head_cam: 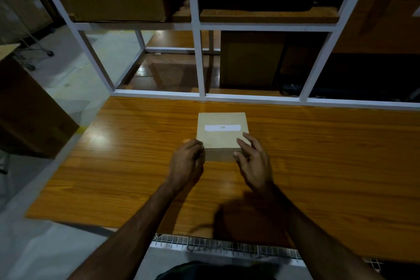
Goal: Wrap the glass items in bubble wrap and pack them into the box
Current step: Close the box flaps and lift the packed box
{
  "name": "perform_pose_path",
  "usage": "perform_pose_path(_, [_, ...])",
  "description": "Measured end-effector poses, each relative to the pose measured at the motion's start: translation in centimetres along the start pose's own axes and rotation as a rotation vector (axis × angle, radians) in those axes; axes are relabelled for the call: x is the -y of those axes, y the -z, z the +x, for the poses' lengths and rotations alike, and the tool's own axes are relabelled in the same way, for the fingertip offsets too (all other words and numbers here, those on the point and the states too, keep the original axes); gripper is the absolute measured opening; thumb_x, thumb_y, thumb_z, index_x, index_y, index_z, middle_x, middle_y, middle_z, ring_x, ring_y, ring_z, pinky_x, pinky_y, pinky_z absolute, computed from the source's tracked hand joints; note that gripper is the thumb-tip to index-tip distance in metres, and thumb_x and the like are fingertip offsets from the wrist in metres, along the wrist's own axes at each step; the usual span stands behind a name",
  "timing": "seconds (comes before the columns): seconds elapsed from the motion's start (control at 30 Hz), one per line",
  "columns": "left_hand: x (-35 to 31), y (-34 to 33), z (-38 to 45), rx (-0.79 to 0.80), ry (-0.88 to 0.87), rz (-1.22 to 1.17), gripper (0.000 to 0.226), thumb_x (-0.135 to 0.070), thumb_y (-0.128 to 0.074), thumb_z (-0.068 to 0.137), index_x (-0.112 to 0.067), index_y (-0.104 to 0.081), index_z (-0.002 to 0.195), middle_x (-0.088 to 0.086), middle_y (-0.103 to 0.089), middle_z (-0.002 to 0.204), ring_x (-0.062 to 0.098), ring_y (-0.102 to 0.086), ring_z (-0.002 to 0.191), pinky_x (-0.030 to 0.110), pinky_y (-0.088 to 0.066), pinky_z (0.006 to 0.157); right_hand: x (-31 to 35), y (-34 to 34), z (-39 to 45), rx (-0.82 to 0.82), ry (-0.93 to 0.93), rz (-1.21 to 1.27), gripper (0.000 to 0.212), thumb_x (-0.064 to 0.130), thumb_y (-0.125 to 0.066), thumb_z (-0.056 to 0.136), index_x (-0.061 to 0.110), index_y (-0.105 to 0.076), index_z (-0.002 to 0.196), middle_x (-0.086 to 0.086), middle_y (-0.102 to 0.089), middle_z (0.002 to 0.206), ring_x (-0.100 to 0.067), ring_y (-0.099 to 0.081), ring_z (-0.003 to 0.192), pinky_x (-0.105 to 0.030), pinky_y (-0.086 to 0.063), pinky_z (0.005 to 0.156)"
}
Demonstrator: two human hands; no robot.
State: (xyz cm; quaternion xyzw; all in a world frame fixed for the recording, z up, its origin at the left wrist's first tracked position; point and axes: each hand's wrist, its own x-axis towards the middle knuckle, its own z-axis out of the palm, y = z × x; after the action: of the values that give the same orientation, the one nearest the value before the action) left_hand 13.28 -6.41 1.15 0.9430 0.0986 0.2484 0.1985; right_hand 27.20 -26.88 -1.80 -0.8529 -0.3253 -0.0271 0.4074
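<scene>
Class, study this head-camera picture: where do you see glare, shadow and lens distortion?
Head view: glare patch on the wooden table left of the box; dark arm shadow near the table's front edge, below the right hand; dim shelves behind; white rack bars splay outward, wide-angle distortion.

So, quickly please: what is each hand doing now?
Left hand: fingers curled at the box's near left corner; a real grip cannot be told.
Right hand: open, fingers resting on the box.

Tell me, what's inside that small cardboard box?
The box is closed, so its contents are hidden. Only a white label shows on its lid.
</scene>
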Motion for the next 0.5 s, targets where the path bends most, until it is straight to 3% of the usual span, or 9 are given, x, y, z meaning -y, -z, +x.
perform_pose_path(0.13, [-1.3,0.2,-1.2,0.019,-0.004,0.234,0.035,-0.016,-0.081,0.084,-0.006,-0.075,0.117,0.015,-0.073,0.125,0.039,-0.063,0.129,0.049,-0.060,0.093,0.3,-0.5,-0.4,-0.029,0.021,-0.112,0.041,0.021,-0.069,0.099,0.020,-0.065,0.141,-0.006,-0.048,0.156,-0.029,-0.042,0.147,-0.051,-0.050,0.109])
perform_pose_path(0.23, [-2.0,-0.4,-1.2,0.070,-0.065,0.352,0.051,-0.019,-0.087,0.079,-0.006,-0.072,0.126,0.017,-0.072,0.124,0.038,-0.064,0.123,0.051,-0.056,0.098,0.4,-0.5,-0.7,-0.111,0.168,-0.335,0.045,0.015,-0.077,0.091,0.019,-0.070,0.135,-0.012,-0.061,0.138,-0.033,-0.050,0.137,-0.056,-0.044,0.109])
perform_pose_path(0.33, [-2.6,-0.7,-0.8,0.112,-0.121,0.422,0.063,-0.026,-0.091,0.076,-0.007,-0.070,0.132,0.015,-0.071,0.119,0.033,-0.066,0.110,0.045,-0.057,0.092,0.8,-0.7,-0.7,-0.115,0.303,-0.409,0.050,0.012,-0.081,0.084,0.020,-0.070,0.132,-0.009,-0.066,0.121,-0.030,-0.058,0.118,-0.052,-0.040,0.103])
perform_pose_path(0.5, [-3.1,-0.9,-0.1,0.129,-0.217,0.449,0.058,-0.023,-0.088,0.078,0.000,-0.070,0.128,0.016,-0.072,0.110,0.031,-0.065,0.095,0.042,-0.059,0.080,1.7,-1.0,-0.2,-0.128,0.360,-0.419,0.038,0.015,-0.080,0.085,0.019,-0.074,0.123,-0.004,-0.068,0.106,-0.027,-0.061,0.104,-0.046,-0.037,0.099])
